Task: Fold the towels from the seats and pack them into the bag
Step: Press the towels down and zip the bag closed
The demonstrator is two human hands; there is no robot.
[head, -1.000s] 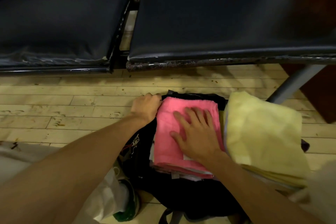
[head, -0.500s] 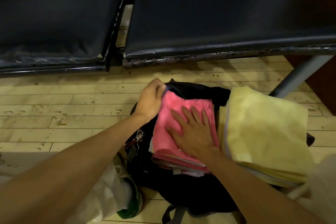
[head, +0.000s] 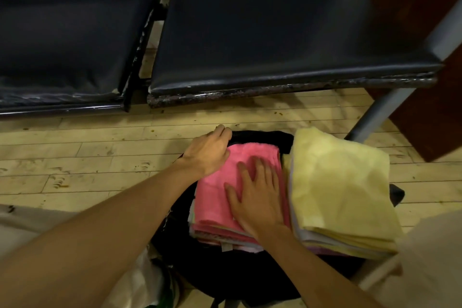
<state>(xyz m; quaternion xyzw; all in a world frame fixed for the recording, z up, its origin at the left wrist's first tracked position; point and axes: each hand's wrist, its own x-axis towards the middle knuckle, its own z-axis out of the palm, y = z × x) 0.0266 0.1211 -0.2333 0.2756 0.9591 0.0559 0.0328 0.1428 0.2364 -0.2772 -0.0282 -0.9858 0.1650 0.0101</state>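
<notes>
head view | lower centre: right hand [head: 258,197] flat, fingers straight, pressing pink towel [head: 215,190] into black bag [head: 260,136] | left hand [head: 208,151] curled at bag's far rim, apparently gripping it | right: yellow towel [head: 342,190] folded, half out | top: seats [head: 275,32] bare | packing nearly done

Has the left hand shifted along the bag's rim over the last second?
Yes: the left hand moved toward the bag's far rim.

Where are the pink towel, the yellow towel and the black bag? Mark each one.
pink towel [head: 215,190]: head view, bare top face left of the flat hand.
yellow towel [head: 342,182]: head view, middle of top fold.
black bag [head: 260,136]: head view, far rim.
</notes>
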